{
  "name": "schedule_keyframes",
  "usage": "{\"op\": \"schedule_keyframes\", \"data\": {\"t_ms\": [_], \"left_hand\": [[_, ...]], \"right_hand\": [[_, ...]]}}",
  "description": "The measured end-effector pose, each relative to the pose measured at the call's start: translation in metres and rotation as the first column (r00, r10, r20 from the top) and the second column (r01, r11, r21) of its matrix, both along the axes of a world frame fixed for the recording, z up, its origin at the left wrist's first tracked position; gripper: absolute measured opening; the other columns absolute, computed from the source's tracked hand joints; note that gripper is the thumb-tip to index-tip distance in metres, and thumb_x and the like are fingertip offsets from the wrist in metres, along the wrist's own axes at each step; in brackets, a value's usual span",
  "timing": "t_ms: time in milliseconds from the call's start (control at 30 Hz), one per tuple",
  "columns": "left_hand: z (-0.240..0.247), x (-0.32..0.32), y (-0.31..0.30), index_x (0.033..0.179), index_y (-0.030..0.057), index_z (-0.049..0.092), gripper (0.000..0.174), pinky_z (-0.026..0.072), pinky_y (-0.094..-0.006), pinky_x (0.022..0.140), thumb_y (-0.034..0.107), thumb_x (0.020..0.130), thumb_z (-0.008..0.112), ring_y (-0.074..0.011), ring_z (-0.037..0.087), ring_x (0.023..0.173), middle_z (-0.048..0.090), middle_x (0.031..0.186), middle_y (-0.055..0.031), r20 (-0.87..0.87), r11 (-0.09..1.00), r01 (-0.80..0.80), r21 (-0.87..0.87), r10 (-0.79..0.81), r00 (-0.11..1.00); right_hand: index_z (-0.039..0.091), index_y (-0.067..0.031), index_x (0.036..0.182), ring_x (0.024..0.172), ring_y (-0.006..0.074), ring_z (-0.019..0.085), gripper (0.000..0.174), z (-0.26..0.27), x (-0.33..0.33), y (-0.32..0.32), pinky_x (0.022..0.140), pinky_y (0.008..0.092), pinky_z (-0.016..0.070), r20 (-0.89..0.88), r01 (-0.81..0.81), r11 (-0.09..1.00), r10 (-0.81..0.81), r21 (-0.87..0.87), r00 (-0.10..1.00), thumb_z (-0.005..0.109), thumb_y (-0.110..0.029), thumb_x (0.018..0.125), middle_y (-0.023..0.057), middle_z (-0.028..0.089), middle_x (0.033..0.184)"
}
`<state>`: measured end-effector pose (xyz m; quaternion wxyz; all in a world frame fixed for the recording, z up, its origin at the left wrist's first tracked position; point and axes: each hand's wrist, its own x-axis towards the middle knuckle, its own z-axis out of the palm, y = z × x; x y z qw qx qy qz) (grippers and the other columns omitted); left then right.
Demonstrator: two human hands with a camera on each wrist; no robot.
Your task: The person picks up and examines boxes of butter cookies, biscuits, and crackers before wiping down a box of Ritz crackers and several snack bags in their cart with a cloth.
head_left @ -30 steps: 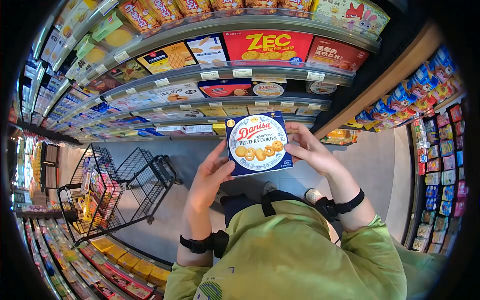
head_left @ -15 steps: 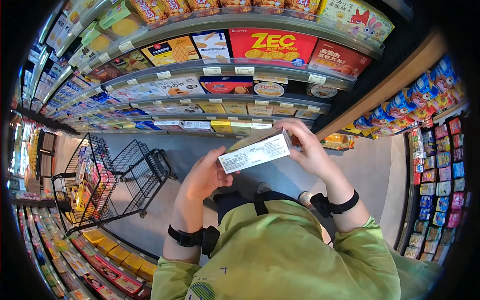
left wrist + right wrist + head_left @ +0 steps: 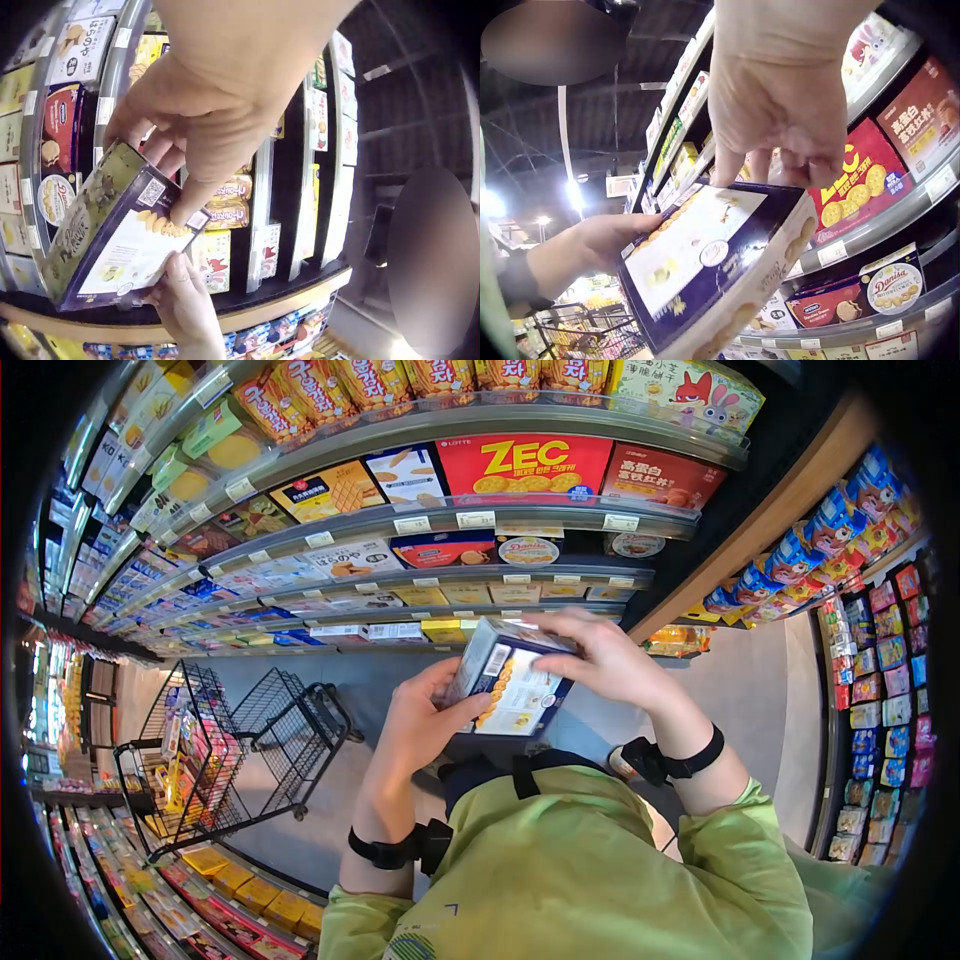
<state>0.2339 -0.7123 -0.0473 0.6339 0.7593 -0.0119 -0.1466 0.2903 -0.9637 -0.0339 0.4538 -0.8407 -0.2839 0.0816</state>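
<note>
A dark blue Danisa butter cookie box (image 3: 520, 705) is held between both hands in front of the body, its white-panelled back turned up. My left hand (image 3: 420, 720) grips its left side, thumb lying over the printed back. On the other side, my right hand (image 3: 605, 660) holds the far right edge with its thumb on the same face. In the left wrist view a QR code and cookie pictures show on the box (image 3: 127, 262). The right wrist view shows the box (image 3: 697, 255) tilted, with one narrow side visible.
Shelves of biscuit boxes stand ahead, among them a red ZEC box (image 3: 525, 468) and another Danisa box (image 3: 529, 548). A black shopping cart (image 3: 230, 750) with goods in it stands at left. Bagged snacks (image 3: 830, 525) hang at right, past a wooden shelf edge (image 3: 760, 510).
The cookie box has been turned over in the hands: its front showed first, then a narrow white side, now its back. The left hand has renewed its grip with the thumb on top.
</note>
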Motion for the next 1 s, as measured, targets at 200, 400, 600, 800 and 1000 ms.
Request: {"op": "schedule_keyframes", "data": {"t_ms": [200,400,600,800,1000], "left_hand": [[-0.005,0.001,-0.001,0.118,-0.0028,0.052,0.032,0.0528,-0.0305,0.079,0.009,0.09,0.061,-0.0143,0.062,0.095,0.063,0.106,-0.0093,-0.28,0.849,-0.273,-0.453,0.156,0.947],[-0.022,0.0,-0.019,0.136,0.0025,0.033,0.049,0.0536,-0.0408,0.088,0.011,0.094,0.055,-0.0218,0.057,0.112,0.052,0.128,-0.0124,-0.244,0.819,-0.247,-0.518,0.136,0.96],[-0.013,-0.007,-0.009,0.141,0.0072,0.03,0.057,0.0539,-0.0427,0.088,0.0,0.089,0.051,-0.0249,0.059,0.111,0.053,0.126,-0.0149,-0.291,0.781,-0.368,-0.505,0.247,0.924],[-0.005,-0.022,-0.011,0.143,0.0079,0.026,0.064,0.0519,-0.041,0.092,-0.004,0.085,0.05,-0.023,0.059,0.109,0.054,0.122,-0.0121,-0.234,0.827,-0.225,-0.515,0.117,0.965],[0.006,-0.033,-0.016,0.141,0.0043,0.026,0.061,0.0513,-0.0445,0.093,-0.008,0.084,0.048,-0.0267,0.058,0.112,0.054,0.124,-0.0153,-0.194,0.876,-0.171,-0.452,0.091,0.977]], "right_hand": [[0.036,-0.0021,0.137,0.096,0.0177,0.055,0.068,-0.025,-0.015,-0.002,0.077,0.0273,0.0481,-0.199,0.365,0.907,-0.326,0.21,0.924,0.07,-0.027,0.084,0.0131,0.053,0.115],[0.034,-0.0051,0.136,0.099,0.015,0.056,0.067,-0.026,-0.029,0.018,0.08,0.0298,0.0515,-0.812,0.577,0.678,0.05,0.455,0.582,0.069,-0.032,0.086,0.0098,0.055,0.115],[0.04,-0.0078,0.132,0.106,0.017,0.056,0.059,-0.024,-0.013,-0.006,0.085,0.0311,0.0468,-0.685,0.486,0.718,-0.017,0.499,0.728,0.069,-0.025,0.083,0.0077,0.057,0.115],[0.041,-0.0076,0.132,0.111,0.0199,0.053,0.059,-0.017,-0.008,-0.013,0.095,0.0353,0.0418,-0.704,0.461,0.737,0.029,0.494,0.709,0.066,-0.024,0.081,0.0091,0.056,0.118],[0.04,-0.0031,0.133,0.114,0.0203,0.053,0.062,-0.01,-0.006,-0.015,0.097,0.0352,0.0404,-0.693,0.427,0.749,0.058,0.506,0.719,0.065,-0.022,0.08,0.0115,0.055,0.121]]}}
